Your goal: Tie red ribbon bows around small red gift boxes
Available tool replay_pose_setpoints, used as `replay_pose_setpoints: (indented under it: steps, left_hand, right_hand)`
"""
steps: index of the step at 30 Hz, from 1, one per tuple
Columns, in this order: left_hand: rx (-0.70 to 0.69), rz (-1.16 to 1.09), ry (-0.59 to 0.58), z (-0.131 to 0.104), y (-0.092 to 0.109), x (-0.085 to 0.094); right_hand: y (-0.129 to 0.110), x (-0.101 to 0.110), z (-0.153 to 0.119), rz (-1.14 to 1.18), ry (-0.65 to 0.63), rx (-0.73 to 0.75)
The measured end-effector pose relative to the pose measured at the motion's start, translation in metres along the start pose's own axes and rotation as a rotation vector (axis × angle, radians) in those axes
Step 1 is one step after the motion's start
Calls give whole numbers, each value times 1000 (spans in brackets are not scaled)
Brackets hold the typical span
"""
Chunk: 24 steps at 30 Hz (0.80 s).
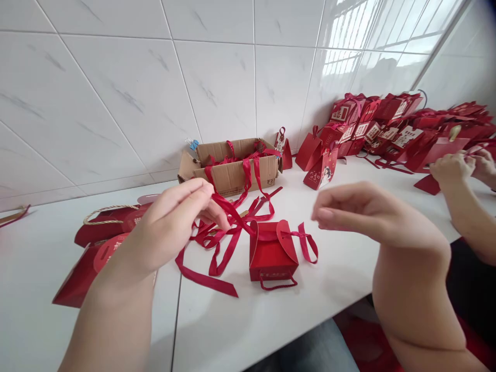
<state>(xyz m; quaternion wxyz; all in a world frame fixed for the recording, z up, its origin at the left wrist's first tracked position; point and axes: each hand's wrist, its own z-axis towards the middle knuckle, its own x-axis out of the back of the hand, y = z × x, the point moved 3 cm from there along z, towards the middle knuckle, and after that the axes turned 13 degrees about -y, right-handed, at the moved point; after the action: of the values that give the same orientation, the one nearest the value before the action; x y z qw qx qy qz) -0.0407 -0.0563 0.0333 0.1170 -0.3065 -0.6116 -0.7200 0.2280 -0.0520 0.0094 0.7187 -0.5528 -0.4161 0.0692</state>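
One small red box (274, 253) stands upright near the front edge of the worktop (217, 330), a cord handle (279, 285) looping out on its near side. A dark red ribbon (234, 213) passes through its curved top flaps, one end curling down onto the surface at the right. The left hand (186, 212) pinches the ribbon's other side between thumb and fingers, pulled up from the box. The right hand (349, 212) is raised beyond the curl, fingers bent towards the thumb; whether it grips anything cannot be told. Towards the left edge, larger red packages (77, 279) lie partly behind the left forearm. Loose ribbons (209, 280) spread left of the box and behind it. Farther back, a cardboard carton (228, 178) with more ribbon sits near the back edge, a blue clip (194, 145) at its left corner. A heap of red boxes (364, 124) fills the back right, near a co-worker's hands (451, 168). Behind rises a tiled wall (217, 93).
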Motion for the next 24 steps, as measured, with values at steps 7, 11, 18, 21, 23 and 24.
replay_pose_setpoints:
  steps: [7,11,18,21,23,24]
  left_hand:
    - [-197,-202,263,-9,10,3]
    - [-403,-312,379,-6,9,8]
    - [-359,-515,348,-6,3,20]
    - [-262,-492,302,-9,6,21]
    - [-220,-488,311,-9,8,22]
    - [-212,-494,327,-9,8,22]
  right_hand:
    - [110,-107,-38,1025,110,-203]
    - [126,-131,-34,1460,100,-193]
    - [120,-115,-20,1652,142,-158]
    - [125,-112,-10,1649,233,-145]
    - [125,-106,-5,1585,278,-106]
    - [124,-102,-2,1530,295,-83]
